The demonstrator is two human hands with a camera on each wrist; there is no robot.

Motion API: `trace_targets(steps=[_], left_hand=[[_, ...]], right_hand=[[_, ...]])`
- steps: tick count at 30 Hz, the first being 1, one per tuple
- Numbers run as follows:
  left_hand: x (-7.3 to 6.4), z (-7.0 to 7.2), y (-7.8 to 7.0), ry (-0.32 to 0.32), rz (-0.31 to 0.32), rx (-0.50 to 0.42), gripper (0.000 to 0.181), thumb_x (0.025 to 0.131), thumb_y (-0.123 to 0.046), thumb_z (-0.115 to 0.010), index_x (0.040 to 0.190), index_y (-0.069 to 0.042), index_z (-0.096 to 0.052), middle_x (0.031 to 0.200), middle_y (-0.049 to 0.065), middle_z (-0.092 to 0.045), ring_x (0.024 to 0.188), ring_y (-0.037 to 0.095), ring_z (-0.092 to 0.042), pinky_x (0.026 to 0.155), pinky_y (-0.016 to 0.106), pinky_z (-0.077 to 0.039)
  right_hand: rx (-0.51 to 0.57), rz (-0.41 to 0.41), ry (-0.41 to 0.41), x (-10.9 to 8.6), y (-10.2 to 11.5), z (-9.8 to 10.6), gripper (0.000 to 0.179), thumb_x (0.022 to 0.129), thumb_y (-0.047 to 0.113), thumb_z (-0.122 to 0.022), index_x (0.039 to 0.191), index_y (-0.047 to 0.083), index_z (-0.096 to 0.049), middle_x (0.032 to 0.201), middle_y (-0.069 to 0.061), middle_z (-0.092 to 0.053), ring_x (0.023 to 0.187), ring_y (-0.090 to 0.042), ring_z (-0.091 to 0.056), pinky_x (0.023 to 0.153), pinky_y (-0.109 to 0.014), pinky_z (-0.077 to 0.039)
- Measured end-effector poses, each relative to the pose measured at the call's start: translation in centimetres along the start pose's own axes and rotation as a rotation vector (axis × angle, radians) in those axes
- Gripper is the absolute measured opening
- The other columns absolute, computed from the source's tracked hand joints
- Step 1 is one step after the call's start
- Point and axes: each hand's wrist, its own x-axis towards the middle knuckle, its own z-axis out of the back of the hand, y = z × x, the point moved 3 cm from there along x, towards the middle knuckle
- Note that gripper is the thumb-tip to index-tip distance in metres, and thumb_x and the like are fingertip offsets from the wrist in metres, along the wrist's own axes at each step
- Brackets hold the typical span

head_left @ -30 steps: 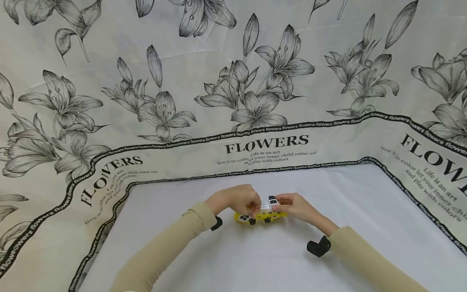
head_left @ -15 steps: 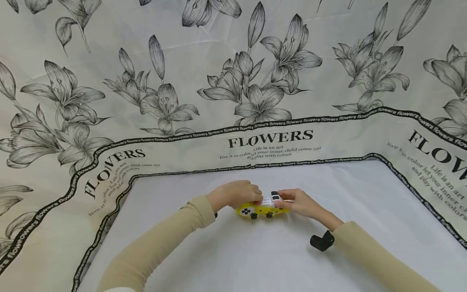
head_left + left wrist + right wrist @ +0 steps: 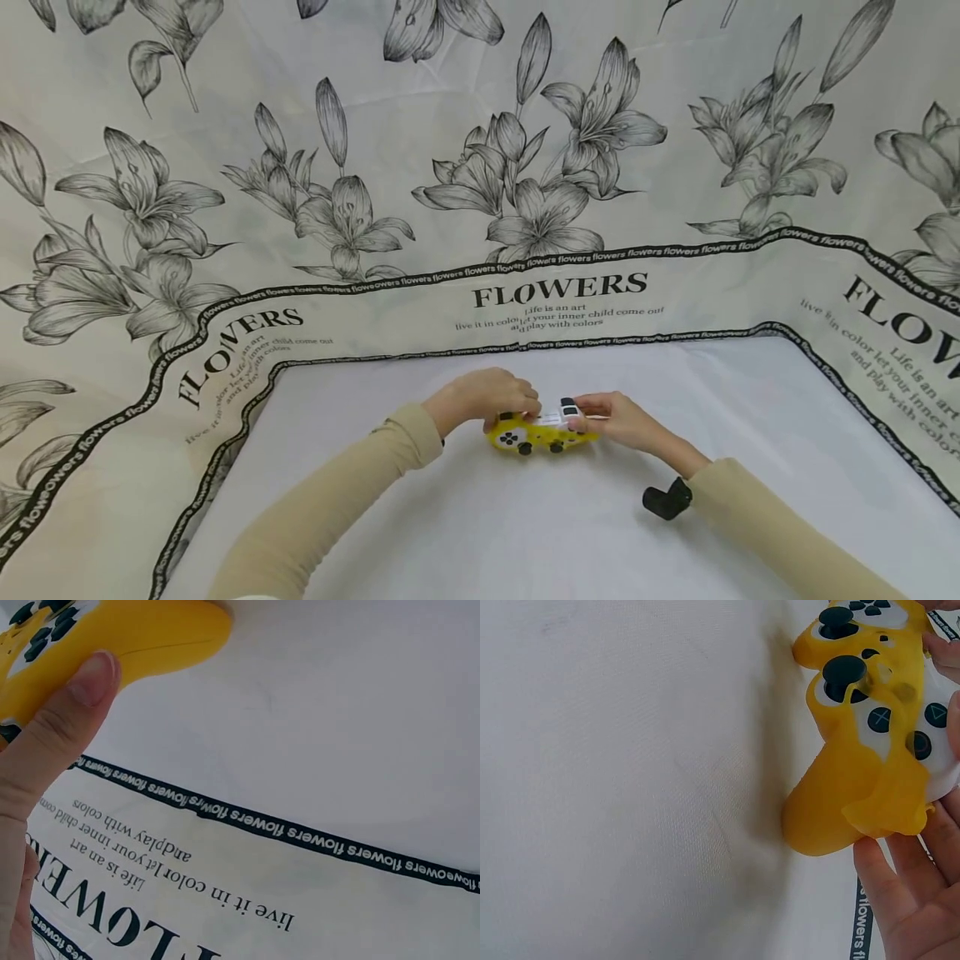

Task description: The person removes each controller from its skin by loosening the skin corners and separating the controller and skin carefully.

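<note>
A white game controller (image 3: 946,771) is partly covered by a yellow silicone sleeve (image 3: 825,795). In the right wrist view, the sleeve wraps the near grip and the thumbsticks. Its edge lies folded beside the face buttons, where white shell shows. My left hand (image 3: 483,396) holds the controller's left end, fingers bent over its far edge. In the left wrist view, the left thumb (image 3: 94,679) presses the yellow sleeve. My right hand (image 3: 618,417) holds the right end, with fingers under the shell and sleeve (image 3: 889,881). The right thumb is mostly out of frame.
A white-covered table (image 3: 480,533) lies under the hands. Behind it rises a floral cloth (image 3: 360,108) with a printed "FLOWERS" border. A black device (image 3: 666,498) sits at my right wrist.
My left hand has shifted from over the controller's front to its far edge, so more of the left button side shows. The right hand keeps its hold. The head view has shifted slightly.
</note>
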Motion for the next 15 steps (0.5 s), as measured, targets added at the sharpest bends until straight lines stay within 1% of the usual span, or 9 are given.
trace_targets(steps=[2,3,8,12,15], left_hand=[[-0.18,-0.25,-0.12,-0.004,-0.009,0.032,0.053,0.066,-0.015,-0.087,0.111,-0.023,-0.060,0.112,-0.010,-0.063,0.097,0.007,-0.055,0.086,0.020,-0.049],[-0.28,-0.34,-0.17,-0.009,-0.011,0.056,0.052,0.067,-0.017,-0.087,0.111,-0.023,-0.060,0.112,-0.011,-0.064,0.096,0.006,-0.055,0.085,0.020,-0.050],[-0.67,-0.67,-0.18,-0.052,-0.002,0.161,0.051,0.071,-0.023,-0.084,0.116,-0.026,-0.061,0.118,-0.012,-0.065,0.098,0.007,-0.057,0.083,0.019,-0.052],[-0.88,-0.92,-0.09,-0.086,0.015,0.201,0.048,0.072,-0.027,-0.083,0.114,-0.025,-0.060,0.117,-0.013,-0.067,0.093,0.007,-0.057,0.078,0.018,-0.053],[-1.02,-1.05,-0.02,-0.107,0.029,0.229,0.047,0.073,-0.029,-0.082,0.112,-0.024,-0.058,0.115,-0.013,-0.068,0.088,0.006,-0.057,0.073,0.017,-0.053]], right_hand=[[0.000,-0.006,0.003,0.01,-0.26,-0.29,0.055,0.089,0.035,-0.067,0.127,-0.005,-0.058,0.124,-0.024,-0.062,0.118,-0.042,-0.057,0.096,-0.050,-0.050],[-0.006,0.004,0.008,-0.01,-0.25,-0.37,0.056,0.090,0.035,-0.067,0.127,-0.006,-0.057,0.124,-0.025,-0.062,0.118,-0.043,-0.057,0.096,-0.051,-0.050],[-0.019,-0.001,0.002,0.03,-0.25,-0.28,0.058,0.090,0.035,-0.066,0.128,-0.007,-0.056,0.126,-0.026,-0.060,0.119,-0.044,-0.056,0.095,-0.050,-0.050],[-0.029,-0.003,0.004,0.15,-0.23,-0.03,0.057,0.090,0.035,-0.066,0.127,-0.007,-0.056,0.127,-0.026,-0.060,0.119,-0.044,-0.055,0.096,-0.050,-0.050],[-0.035,0.011,0.005,0.20,-0.24,0.01,0.054,0.090,0.034,-0.067,0.125,-0.005,-0.057,0.125,-0.025,-0.061,0.119,-0.043,-0.056,0.096,-0.050,-0.050]])
